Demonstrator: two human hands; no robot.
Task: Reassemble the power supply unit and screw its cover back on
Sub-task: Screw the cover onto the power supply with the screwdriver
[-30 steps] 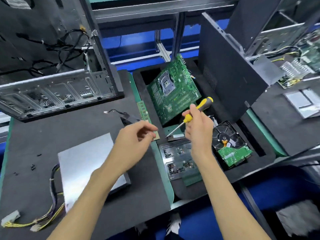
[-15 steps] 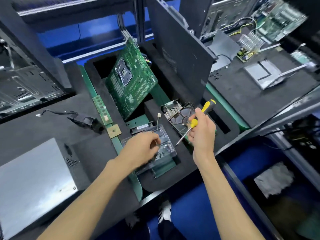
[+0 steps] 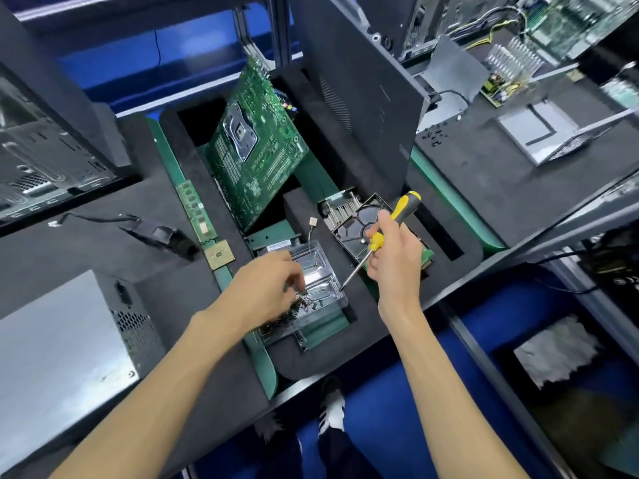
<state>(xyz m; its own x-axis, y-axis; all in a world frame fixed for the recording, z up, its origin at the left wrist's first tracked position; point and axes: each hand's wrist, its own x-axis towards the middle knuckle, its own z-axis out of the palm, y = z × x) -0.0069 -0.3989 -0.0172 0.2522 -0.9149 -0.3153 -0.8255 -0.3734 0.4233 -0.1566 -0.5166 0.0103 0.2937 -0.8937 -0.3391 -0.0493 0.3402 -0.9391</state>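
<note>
While my shoes (image 3: pixel 332 406) show far below on the blue floor, my left hand (image 3: pixel 266 292) reaches down into the clear plastic tray (image 3: pixel 318 271) with its fingertips bunched together among the small dark screws (image 3: pixel 301 305); whether they actually pinch one I cannot tell, the spot is too blurred. My right hand (image 3: pixel 394 261) hovers just beside the tray, fingers curled tight round the yellow-and-black screwdriver (image 3: pixel 380 236), whose long axis runs on a slant: handle up and away to the right, tip down and to the left, ending at the tray's right edge. Off at the near left, the power supply unit (image 3: pixel 58 354) lies flat on the dark foam mat (image 3: pixel 173 292), well apart from both hands, its bare silver cover upward and its perforated black end wall facing right toward the tray, the long axis running from lower left to upper right. Beyond the tray lies a hard drive (image 3: pixel 356 226), partly behind my right hand, and left of it a small square processor (image 3: pixel 219 254) and a memory stick (image 3: pixel 195 210). Farther still, a green motherboard (image 3: pixel 257 150) leans tilted, with a black case panel (image 3: pixel 359 91) standing to its right.
</note>
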